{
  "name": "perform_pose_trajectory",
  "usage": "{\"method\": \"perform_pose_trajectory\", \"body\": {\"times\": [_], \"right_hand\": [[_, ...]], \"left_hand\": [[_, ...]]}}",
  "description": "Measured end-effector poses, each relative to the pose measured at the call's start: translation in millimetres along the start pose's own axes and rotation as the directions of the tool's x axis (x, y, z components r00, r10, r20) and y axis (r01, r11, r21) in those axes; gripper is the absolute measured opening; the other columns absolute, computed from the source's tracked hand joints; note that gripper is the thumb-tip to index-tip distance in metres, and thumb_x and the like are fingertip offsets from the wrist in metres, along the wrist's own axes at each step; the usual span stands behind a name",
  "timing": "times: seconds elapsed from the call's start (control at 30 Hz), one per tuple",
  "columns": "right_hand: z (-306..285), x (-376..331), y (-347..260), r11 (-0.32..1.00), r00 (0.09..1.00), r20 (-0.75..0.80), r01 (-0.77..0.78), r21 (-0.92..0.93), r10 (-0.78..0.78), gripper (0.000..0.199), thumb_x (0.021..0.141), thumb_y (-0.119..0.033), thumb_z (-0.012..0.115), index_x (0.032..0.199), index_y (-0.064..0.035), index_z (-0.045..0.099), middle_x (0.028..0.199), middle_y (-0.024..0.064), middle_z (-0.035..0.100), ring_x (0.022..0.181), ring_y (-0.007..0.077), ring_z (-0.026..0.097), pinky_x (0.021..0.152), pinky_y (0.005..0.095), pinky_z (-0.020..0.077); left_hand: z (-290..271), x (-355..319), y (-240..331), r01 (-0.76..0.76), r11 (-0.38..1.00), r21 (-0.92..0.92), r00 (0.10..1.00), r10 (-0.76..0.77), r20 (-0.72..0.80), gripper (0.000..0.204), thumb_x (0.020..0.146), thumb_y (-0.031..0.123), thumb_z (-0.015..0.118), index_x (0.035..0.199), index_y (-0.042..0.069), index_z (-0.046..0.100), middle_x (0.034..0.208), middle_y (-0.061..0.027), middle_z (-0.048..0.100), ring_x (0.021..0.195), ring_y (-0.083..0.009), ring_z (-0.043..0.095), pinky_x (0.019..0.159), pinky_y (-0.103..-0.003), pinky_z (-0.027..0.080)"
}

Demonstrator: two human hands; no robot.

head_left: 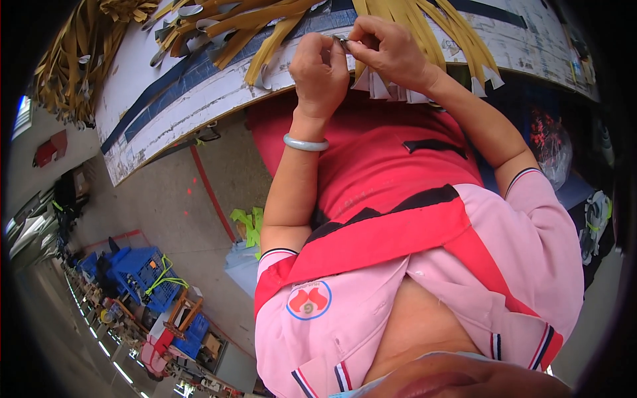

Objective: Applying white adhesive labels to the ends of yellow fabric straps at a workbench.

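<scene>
My left hand (318, 69), with a pale bangle on the wrist, and my right hand (391, 53) meet at the edge of a white worktable (199, 99). Both pinch a small grey metal piece (345, 43) between their fingertips. Right under my right hand, a bunch of yellow strips (405, 20) hangs over the table edge, its pale ends (385, 89) dangling. More yellow strips with metal end clips (252, 26) lie on the table to the left of my left hand. My red apron and pink shirt fill the lower middle of the view.
A big heap of yellow strips (73, 60) lies at the far left. On the grey floor stand blue crates (142, 272) and a green bundle (249, 225). A clear bag with red bits (551, 142) sits at the right.
</scene>
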State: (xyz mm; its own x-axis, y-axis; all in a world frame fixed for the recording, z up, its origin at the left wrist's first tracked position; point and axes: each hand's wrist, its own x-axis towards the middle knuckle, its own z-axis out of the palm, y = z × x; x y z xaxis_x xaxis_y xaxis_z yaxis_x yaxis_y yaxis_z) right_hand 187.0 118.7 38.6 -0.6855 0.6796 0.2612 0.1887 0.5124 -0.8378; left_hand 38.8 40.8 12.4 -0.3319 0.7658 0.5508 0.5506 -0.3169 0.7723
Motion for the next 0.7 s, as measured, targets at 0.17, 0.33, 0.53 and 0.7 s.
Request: {"method": "perform_pose_trajectory", "body": {"times": [0.17, 0.33, 0.53, 0.7], "right_hand": [[-5, -3, 7, 0.979, 0.995, -0.038, 0.082, -0.188, -0.091, 0.009, 0.093, -0.008, 0.065, 0.091, -0.0014, 0.06, 0.078, -0.0012, 0.057, 0.066, 0.008, 0.051, 0.06, 0.0249, 0.0452], [-25, 3, 14, 0.968, 0.99, 0.136, -0.006, 0.251, -0.029, 0.009, 0.097, -0.005, 0.061, 0.105, -0.0019, 0.064, 0.09, -0.0001, 0.059, 0.078, 0.0089, 0.059, 0.072, 0.0232, 0.0497], [-19, -7, -4, 0.9, 0.971, 0.101, -0.239, 0.363, 0.217, 0.024, 0.103, -0.025, 0.056, 0.102, -0.0022, 0.064, 0.081, -0.0012, 0.06, 0.071, 0.0056, 0.06, 0.066, 0.0202, 0.0502], [-7, -17, -19, 0.931, 0.962, 0.093, -0.271, 0.244, 0.256, 0.03, 0.096, -0.034, 0.066, 0.09, -0.0053, 0.066, 0.071, -0.0031, 0.057, 0.061, 0.0039, 0.052, 0.053, 0.0208, 0.0421]], "left_hand": [[-4, -1, 1, 0.184, 0.973, -0.14, 0.975, -0.163, 0.148, 0.01, 0.088, 0.001, 0.065, 0.088, 0.003, 0.055, 0.077, -0.0069, 0.059, 0.064, -0.0166, 0.063, 0.056, -0.031, 0.051], [-30, 6, 5, 0.548, 0.635, -0.544, 0.831, -0.342, 0.438, 0.017, 0.089, 0.0, 0.069, 0.106, 0.002, 0.065, 0.084, -0.0018, 0.062, 0.065, -0.0092, 0.062, 0.061, -0.022, 0.054], [-31, 5, 6, 0.235, 0.915, -0.327, 0.943, -0.133, 0.304, 0.002, 0.086, -0.003, 0.069, 0.085, -0.001, 0.067, 0.076, -0.0061, 0.06, 0.068, -0.0132, 0.064, 0.059, -0.025, 0.05], [-26, 4, 5, 0.006, 0.998, -0.07, 0.934, 0.02, 0.356, 0.009, 0.085, -0.003, 0.065, 0.092, 0.002, 0.067, 0.08, -0.0107, 0.06, 0.071, -0.0252, 0.063, 0.061, -0.032, 0.05]]}}
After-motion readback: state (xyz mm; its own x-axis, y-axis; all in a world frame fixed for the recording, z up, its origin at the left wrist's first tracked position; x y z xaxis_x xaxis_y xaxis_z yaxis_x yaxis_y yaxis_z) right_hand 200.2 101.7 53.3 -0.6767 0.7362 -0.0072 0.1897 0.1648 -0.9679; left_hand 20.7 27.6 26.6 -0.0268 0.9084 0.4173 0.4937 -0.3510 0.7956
